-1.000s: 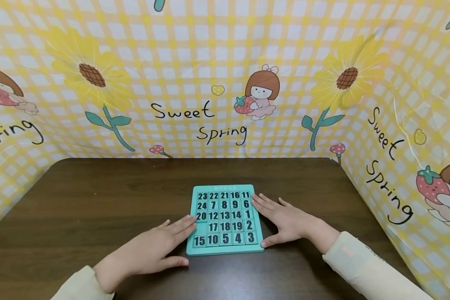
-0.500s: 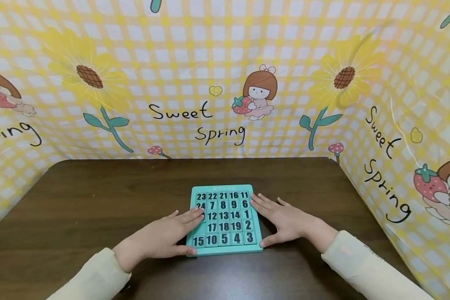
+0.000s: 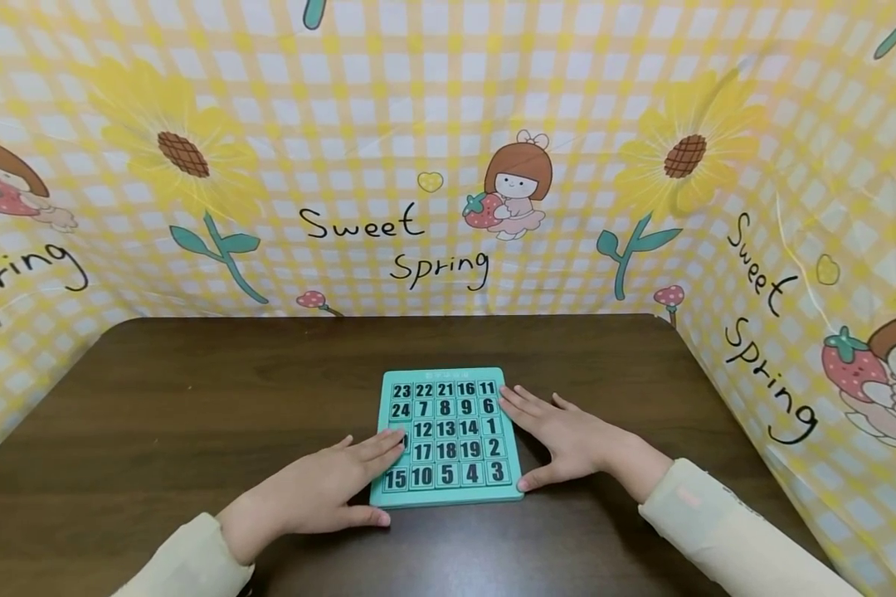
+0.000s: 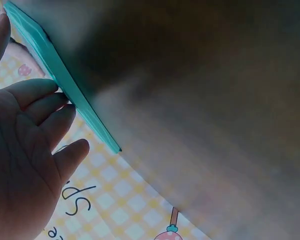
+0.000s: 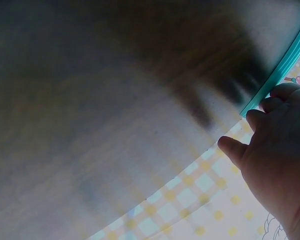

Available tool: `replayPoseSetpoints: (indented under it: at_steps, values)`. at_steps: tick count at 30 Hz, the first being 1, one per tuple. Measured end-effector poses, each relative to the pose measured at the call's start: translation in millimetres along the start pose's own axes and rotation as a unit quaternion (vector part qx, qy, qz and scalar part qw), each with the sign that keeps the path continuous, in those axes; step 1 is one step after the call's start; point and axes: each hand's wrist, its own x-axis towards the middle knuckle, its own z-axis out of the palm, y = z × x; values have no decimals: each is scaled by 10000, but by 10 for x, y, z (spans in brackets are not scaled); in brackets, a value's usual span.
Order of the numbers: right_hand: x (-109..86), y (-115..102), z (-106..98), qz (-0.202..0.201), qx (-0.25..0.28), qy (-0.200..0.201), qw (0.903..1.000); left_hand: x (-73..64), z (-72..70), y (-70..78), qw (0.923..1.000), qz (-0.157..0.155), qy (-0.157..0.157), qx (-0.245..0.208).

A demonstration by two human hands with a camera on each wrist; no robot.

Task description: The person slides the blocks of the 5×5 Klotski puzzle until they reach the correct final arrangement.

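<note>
A turquoise sliding number puzzle [image 3: 448, 500] lies flat on the table in the head view, with numbered tiles in rows. My left hand [image 3: 306, 493] reaches in from the left, its fairly straight fingertips lying on a tile in the left column. That tile is mostly covered; only a bit of its digit shows, left of the 12 and 17 tiles. My left thumb points at the near left corner. Along the right edge rests my right hand [image 3: 575, 439], fingers spread, fingertips by the 11 and 6 tiles and thumb at the near right corner. Both wrist views show the puzzle's rim [image 4: 75, 95] beside the fingers.
The dark brown wooden table [image 3: 216, 390] extends around the puzzle on all sides. A yellow checked cloth [image 3: 358, 124] with flowers and "Sweet Spring" lettering hangs behind the table and along both sides.
My left hand first moved right onto the 20 tile, then drew slightly toward me. The tile under the fingers has slid toward the near side. My right hand stays in place.
</note>
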Motion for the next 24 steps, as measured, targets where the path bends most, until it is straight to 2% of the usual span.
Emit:
replayPoseSetpoints:
  at_steps: [10, 15, 19, 24]
  values:
    - [-1, 7, 8, -12, 19, 2, 10000, -79, 34, 84, 9999, 103, 67, 116]
    - [6, 19, 21, -28, 13, 18, 10000, -101, 10, 72, 9999, 89, 120, 57]
    - [13, 20, 24, -42, 25, 20, 10000, -61, -27, 4, 9999, 50, 158, 10]
    - [21, 18, 25, -15, 15, -11, 10000, 84, -98, -94, 9998, -16, 154, -137]
